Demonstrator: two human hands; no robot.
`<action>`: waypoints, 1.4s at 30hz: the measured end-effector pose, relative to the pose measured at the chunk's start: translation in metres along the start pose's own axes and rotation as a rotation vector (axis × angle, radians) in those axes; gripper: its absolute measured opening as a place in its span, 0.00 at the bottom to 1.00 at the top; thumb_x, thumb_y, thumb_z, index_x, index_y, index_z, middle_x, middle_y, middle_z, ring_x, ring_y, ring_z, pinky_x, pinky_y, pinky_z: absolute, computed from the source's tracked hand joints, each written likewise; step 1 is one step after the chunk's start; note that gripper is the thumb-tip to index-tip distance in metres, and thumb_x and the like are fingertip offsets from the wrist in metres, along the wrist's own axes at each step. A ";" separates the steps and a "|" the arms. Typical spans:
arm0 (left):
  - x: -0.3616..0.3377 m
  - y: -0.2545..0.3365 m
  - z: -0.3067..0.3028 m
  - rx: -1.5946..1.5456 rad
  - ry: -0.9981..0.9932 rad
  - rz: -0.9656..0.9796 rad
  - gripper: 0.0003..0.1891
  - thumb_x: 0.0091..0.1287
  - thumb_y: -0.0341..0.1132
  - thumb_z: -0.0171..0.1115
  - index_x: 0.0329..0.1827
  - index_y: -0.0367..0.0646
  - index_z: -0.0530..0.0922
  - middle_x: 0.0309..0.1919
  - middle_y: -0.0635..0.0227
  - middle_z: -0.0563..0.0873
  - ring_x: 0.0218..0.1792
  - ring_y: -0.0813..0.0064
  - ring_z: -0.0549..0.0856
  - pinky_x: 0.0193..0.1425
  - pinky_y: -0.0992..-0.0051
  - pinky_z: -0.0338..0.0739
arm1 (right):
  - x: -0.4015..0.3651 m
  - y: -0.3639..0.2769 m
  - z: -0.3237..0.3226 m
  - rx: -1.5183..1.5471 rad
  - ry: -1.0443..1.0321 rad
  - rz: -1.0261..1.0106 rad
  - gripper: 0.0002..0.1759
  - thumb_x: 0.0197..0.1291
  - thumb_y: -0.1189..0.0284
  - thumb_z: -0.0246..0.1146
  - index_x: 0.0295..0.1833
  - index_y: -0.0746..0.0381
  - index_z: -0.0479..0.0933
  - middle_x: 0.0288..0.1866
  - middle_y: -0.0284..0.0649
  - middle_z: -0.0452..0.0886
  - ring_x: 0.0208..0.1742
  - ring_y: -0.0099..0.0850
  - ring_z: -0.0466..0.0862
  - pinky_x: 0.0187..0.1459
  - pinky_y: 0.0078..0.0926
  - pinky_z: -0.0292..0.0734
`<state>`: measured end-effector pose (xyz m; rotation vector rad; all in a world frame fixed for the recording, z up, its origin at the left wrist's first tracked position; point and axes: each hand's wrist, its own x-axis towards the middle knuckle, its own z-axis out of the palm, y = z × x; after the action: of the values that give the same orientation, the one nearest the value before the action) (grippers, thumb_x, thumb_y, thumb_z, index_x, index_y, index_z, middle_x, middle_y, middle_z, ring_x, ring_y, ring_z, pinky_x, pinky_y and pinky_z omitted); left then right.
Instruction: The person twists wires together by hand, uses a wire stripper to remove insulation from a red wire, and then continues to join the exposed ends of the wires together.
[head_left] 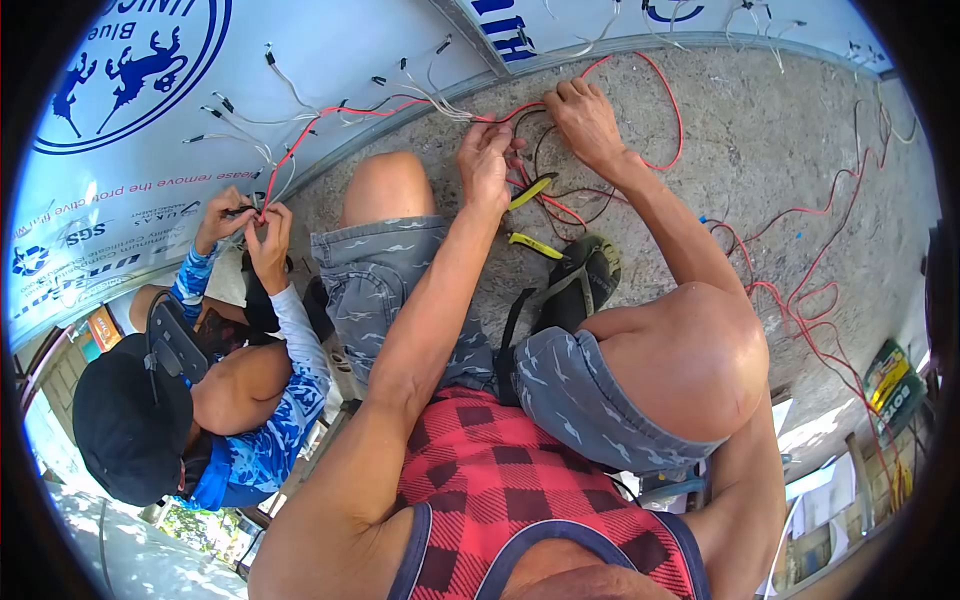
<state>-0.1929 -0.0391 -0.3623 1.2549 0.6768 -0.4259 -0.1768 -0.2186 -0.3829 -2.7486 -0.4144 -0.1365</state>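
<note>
My left hand (pixel 485 165) is closed in a pinch on the red wire (pixel 525 107) near the foot of the panel. A little to its right, my right hand (pixel 585 120) has its fingers closed on the same wire, which loops away beyond it. Black wire runs alongside the red between the two hands. Thin white leads (pixel 440 100) with dark ends branch off toward the panel. Below my left hand, by my shoe (pixel 580 285), is a tool with yellow-and-black handles (pixel 530 192), its jaws not clearly visible.
A white-blue printed panel (pixel 370 40) borders the concrete floor (pixel 740 120). At left, a co-worker in a black cap (pixel 130 420) handles the red wire with both hands (pixel 255 230). Red and dark wires (pixel 800 310) tangle on the right, near a green-yellow package (pixel 890 385).
</note>
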 end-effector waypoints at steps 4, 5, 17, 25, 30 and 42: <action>0.004 0.000 0.010 0.009 -0.029 -0.001 0.15 0.73 0.33 0.64 0.60 0.40 0.79 0.44 0.67 0.87 0.37 0.77 0.85 0.33 0.76 0.77 | 0.005 0.014 -0.009 0.194 -0.107 0.041 0.09 0.53 0.73 0.66 0.40 0.63 0.81 0.40 0.42 0.83 0.48 0.43 0.83 0.48 0.39 0.77; 0.003 0.003 0.014 -0.015 -0.042 -0.022 0.15 0.73 0.34 0.65 0.59 0.40 0.80 0.43 0.68 0.87 0.36 0.78 0.85 0.32 0.76 0.77 | 0.006 0.019 -0.013 0.379 -0.124 0.127 0.09 0.55 0.72 0.67 0.41 0.64 0.83 0.40 0.43 0.85 0.46 0.45 0.84 0.47 0.40 0.78; -0.016 0.034 0.069 -0.110 -0.168 -0.067 0.13 0.75 0.35 0.63 0.57 0.38 0.82 0.40 0.67 0.88 0.38 0.78 0.85 0.39 0.77 0.78 | 0.044 0.089 -0.112 0.810 -0.741 0.180 0.14 0.59 0.66 0.71 0.44 0.65 0.86 0.32 0.39 0.86 0.33 0.26 0.82 0.37 0.29 0.76; 0.002 0.037 0.087 -0.164 -0.159 -0.026 0.09 0.74 0.31 0.63 0.52 0.39 0.84 0.40 0.66 0.88 0.39 0.77 0.86 0.41 0.77 0.78 | 0.050 0.102 -0.110 0.851 -0.844 0.342 0.15 0.65 0.63 0.68 0.48 0.64 0.85 0.34 0.35 0.86 0.33 0.24 0.82 0.37 0.26 0.76; 0.009 0.045 0.091 -0.178 -0.145 -0.050 0.08 0.75 0.31 0.61 0.52 0.39 0.83 0.41 0.66 0.89 0.40 0.76 0.87 0.42 0.76 0.78 | 0.036 0.100 -0.105 1.218 -1.000 0.487 0.17 0.66 0.67 0.67 0.55 0.67 0.82 0.35 0.34 0.84 0.37 0.22 0.83 0.41 0.24 0.76; 0.019 0.017 0.097 -0.570 -0.272 -0.172 0.06 0.73 0.29 0.63 0.49 0.43 0.83 0.42 0.69 0.89 0.41 0.76 0.86 0.41 0.74 0.77 | 0.047 0.108 -0.174 0.919 -0.905 0.485 0.15 0.66 0.71 0.62 0.54 0.68 0.81 0.33 0.34 0.83 0.35 0.23 0.82 0.39 0.26 0.78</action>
<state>-0.1450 -0.1266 -0.3474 0.5900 0.6164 -0.4907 -0.1063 -0.3655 -0.2494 -1.7594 0.0233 1.1383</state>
